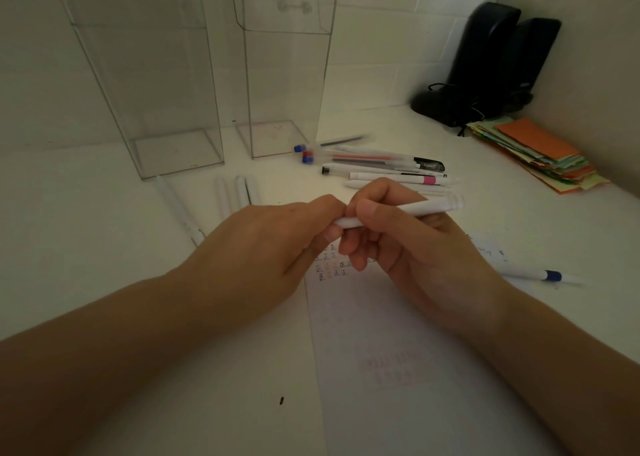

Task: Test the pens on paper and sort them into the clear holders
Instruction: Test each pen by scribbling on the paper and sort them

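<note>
- Both hands hold one white pen (401, 210) level above the paper (398, 369) on the bench (104, 213).
- Left hand (263, 244) fingers pinch its near end; right hand (408, 247) fingers curl around the barrel.
- Loose pens (377, 166) lie beside two clear holders (166, 85), both empty.

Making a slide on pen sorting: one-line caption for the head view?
Both hands, left and right, grip a white pen above the test paper, clear holders standing behind.
</note>
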The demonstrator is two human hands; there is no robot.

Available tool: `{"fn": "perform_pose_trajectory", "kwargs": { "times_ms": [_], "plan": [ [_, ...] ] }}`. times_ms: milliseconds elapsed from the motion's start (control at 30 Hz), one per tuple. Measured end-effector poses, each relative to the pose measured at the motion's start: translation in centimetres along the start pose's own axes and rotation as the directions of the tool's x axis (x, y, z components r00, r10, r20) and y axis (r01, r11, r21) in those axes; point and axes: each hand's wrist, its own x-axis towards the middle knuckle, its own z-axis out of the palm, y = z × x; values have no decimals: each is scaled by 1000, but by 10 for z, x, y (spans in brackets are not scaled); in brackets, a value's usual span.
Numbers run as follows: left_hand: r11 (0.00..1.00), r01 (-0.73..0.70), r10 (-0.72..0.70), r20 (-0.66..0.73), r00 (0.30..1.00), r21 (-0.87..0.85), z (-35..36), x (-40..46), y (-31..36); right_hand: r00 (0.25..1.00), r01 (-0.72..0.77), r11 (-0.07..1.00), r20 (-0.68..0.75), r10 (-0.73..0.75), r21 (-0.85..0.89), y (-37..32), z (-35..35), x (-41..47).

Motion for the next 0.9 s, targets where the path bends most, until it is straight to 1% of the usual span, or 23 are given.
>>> {"fn": "perform_pose_trajectory", "kwargs": {
  "times_ms": [267, 400, 467, 533, 600, 667, 733, 767, 833, 867, 900],
  "plan": [
    [1000, -6, 6, 12, 1000, -18, -1, 0, 3, 1000, 7, 999, -1, -6, 32, 1, 1, -1],
    [999, -14, 12, -41, 999, -37, -3, 0, 0, 1000, 28, 999, 10, -29, 36, -2, 0, -2],
    [998, -26, 24, -39, 999, -51, -2, 0, 1, 999, 37, 998, 6, -37, 47, -3, 0, -3],
    [997, 24, -25, -7, 1000, -70, -1, 0, 3, 998, 36, 999, -51, -34, 24, -2, 0, -2],
    [989, 107, -105, 28, 994, -103, 0, -1, 2, 987, 28, 996, -155, -42, -89, -2, 0, -2],
    [975, 172, -164, 66, 984, -140, -1, -1, -1, 951, -11, 969, -301, -65, -245, -4, -3, -1],
    [961, 230, -207, 151, 967, -155, -3, -1, -2, 904, -77, 940, -420, -74, -331, -7, -7, 0],
    [961, 244, -213, 209, 954, -132, -3, 0, -2, 886, -109, 942, -461, -53, -317, -7, -9, 1],
    [974, 219, -194, 304, 933, -50, -2, 2, -2, 866, -164, 960, -499, 31, -225, -9, -11, 4],
    [980, 199, -181, 334, 925, -19, -1, 3, -1, 868, -194, 960, -490, 73, -200, -9, -12, 4],
    [983, 181, -169, 354, 920, 1, -1, 4, -2, 879, -228, 950, -465, 105, -215, -9, -12, 3]
  ]
}}
